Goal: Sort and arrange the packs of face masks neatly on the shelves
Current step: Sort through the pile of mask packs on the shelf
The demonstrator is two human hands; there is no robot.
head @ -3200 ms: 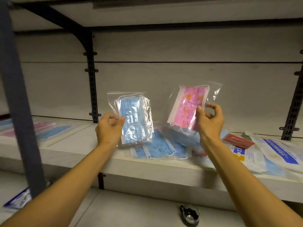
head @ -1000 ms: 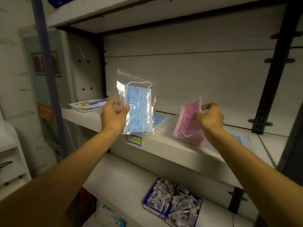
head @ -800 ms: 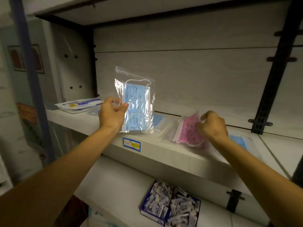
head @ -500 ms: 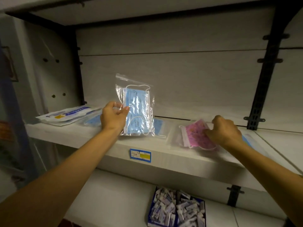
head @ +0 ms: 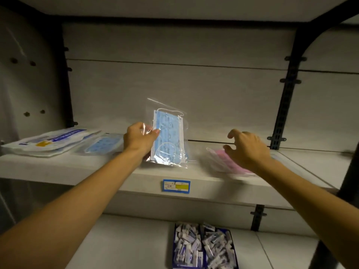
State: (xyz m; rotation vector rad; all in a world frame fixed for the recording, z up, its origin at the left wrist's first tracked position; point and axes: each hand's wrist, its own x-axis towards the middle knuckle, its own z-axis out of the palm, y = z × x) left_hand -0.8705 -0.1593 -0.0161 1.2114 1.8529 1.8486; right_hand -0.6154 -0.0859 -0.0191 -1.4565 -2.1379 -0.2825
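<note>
My left hand [head: 140,137] pinches a clear pack of blue face masks [head: 169,136] by its left edge and holds it upright, its bottom just above the middle shelf [head: 116,167]. A clear pack of pink masks [head: 219,161] lies flat on that shelf to the right. My right hand [head: 247,147] hovers just above the pink pack with fingers spread and relaxed, holding nothing. Another blue pack [head: 104,145] lies flat on the shelf to the left of my left hand.
White printed mask packs [head: 48,142] are stacked at the shelf's left end. A blue price label [head: 176,186] sits on the shelf's front edge. On the lower shelf stands a blue box of small packets [head: 204,247]. A black bracket upright [head: 281,113] bounds the right.
My right hand laid the pink pack flat on the shelf and let go, lifting off it. My left hand kept holding the blue pack upright. The view swung left to this shelf section.
</note>
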